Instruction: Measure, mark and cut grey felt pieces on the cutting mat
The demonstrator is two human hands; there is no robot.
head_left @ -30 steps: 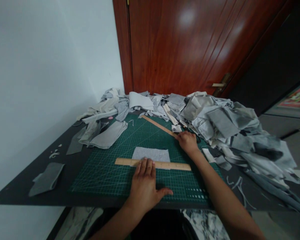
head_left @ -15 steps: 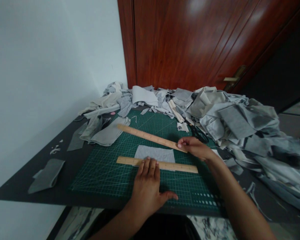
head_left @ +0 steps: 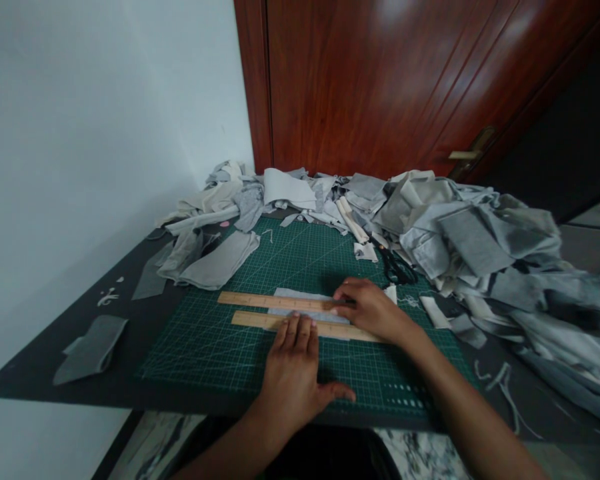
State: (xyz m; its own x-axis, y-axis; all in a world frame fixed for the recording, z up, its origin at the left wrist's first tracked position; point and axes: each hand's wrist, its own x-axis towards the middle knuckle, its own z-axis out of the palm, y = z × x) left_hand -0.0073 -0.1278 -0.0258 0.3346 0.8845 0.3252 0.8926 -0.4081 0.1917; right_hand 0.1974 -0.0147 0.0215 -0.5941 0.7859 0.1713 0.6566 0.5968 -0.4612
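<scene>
My left hand [head_left: 291,373] lies flat with its fingertips pressing on the lower wooden ruler [head_left: 253,320], thumb stretched to the right. Under that ruler lies a small light grey fabric piece [head_left: 300,293], whose upper edge and a strip between the rulers show. My right hand [head_left: 373,308] is closed on the right part of a second, upper wooden ruler [head_left: 250,299], which lies across the fabric nearly parallel to the lower one. The right hand and wrist hide the right ends of both rulers. Everything rests on a green cutting mat [head_left: 200,353].
Black-handled scissors [head_left: 397,269] lie on the mat's right side, beside a large heap of grey cloth [head_left: 450,233]. More scraps [head_left: 290,190] line the back by the brown door [head_left: 355,87]. A folded grey piece [head_left: 93,347] lies on the dark table at left.
My right hand has brought the upper ruler down and toward me, from a raised slant above the fabric to almost parallel with the lower ruler. My left hand has stayed in place.
</scene>
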